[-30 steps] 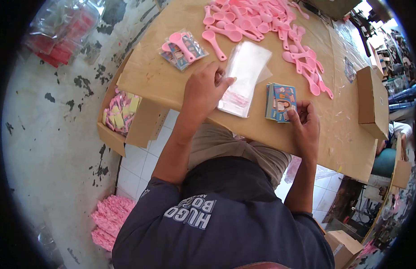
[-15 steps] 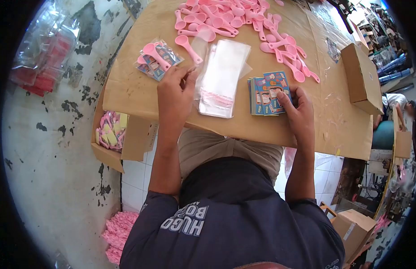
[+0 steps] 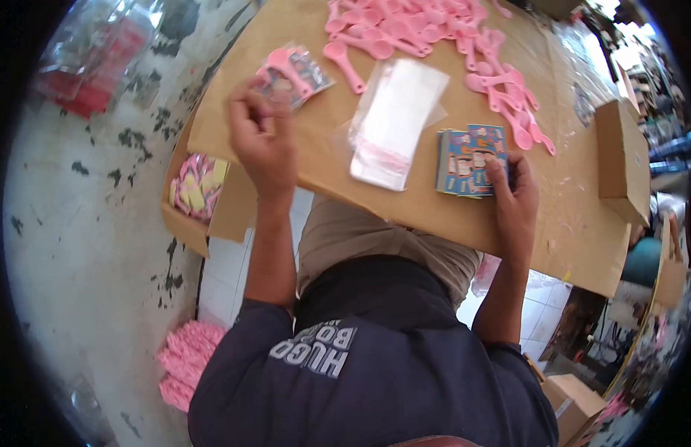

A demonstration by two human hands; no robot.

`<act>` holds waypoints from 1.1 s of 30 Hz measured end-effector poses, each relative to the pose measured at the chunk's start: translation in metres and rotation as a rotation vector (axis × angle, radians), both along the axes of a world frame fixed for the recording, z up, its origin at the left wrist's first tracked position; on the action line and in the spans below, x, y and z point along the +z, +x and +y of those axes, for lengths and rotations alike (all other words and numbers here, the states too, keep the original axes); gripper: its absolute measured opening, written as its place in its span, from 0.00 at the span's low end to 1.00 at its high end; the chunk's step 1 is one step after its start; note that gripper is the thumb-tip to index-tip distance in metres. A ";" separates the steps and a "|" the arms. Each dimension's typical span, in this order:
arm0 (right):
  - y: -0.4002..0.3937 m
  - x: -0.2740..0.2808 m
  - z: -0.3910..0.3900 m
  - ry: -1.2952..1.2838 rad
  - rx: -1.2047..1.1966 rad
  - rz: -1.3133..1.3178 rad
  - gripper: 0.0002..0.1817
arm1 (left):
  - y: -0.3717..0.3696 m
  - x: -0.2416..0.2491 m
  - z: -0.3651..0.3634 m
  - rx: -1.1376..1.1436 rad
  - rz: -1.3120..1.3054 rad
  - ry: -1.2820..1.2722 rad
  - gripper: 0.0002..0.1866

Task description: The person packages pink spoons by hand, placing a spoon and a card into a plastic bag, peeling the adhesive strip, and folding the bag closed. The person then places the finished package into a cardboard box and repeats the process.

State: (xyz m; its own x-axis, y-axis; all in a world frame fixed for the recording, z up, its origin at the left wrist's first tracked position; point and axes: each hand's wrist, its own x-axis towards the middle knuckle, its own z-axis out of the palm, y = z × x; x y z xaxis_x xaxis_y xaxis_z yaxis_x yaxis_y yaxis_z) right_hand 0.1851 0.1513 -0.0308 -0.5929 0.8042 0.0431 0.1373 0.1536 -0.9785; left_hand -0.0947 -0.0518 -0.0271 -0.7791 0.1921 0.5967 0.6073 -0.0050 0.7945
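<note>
My right hand (image 3: 518, 195) grips the near right edge of a stack of blue printed cards (image 3: 465, 165), its thumb on top. Raised over the table's left side, my left hand (image 3: 265, 145) has bent fingers smeared by motion. Whether they hold anything cannot be made out. Just beyond it lie clear packets with printed cards, and a pink measuring spoon (image 3: 289, 73) on top. Between my hands is a pile of clear plastic bags (image 3: 399, 123). A single pink spoon (image 3: 344, 65) rests beyond the bags' left side.
Many pink spoons (image 3: 405, 30) are heaped at the far side, trailing down to the right. A cardboard box (image 3: 620, 160) stands at the right edge. Below the table's left edge, an open carton (image 3: 183, 237) holds pink and yellow items. The wall (image 3: 84, 246) is close on the left.
My left hand has moved left from beside the bag pile toward the packets and is now blurred. My right hand still grips the cards. The whole view has shifted and tilted somewhat.
</note>
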 end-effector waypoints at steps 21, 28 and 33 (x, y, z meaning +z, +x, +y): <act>-0.004 -0.012 0.000 0.194 -0.188 -0.067 0.18 | -0.252 -0.377 -0.217 0.391 -0.437 -1.204 0.30; -0.004 -0.014 0.000 0.228 -0.199 -0.074 0.18 | -0.233 -0.396 -0.206 0.371 -0.509 -1.142 0.19; -0.004 -0.014 -0.003 0.170 -0.208 -0.045 0.18 | -0.209 -0.397 -0.199 0.375 -0.394 -1.237 0.15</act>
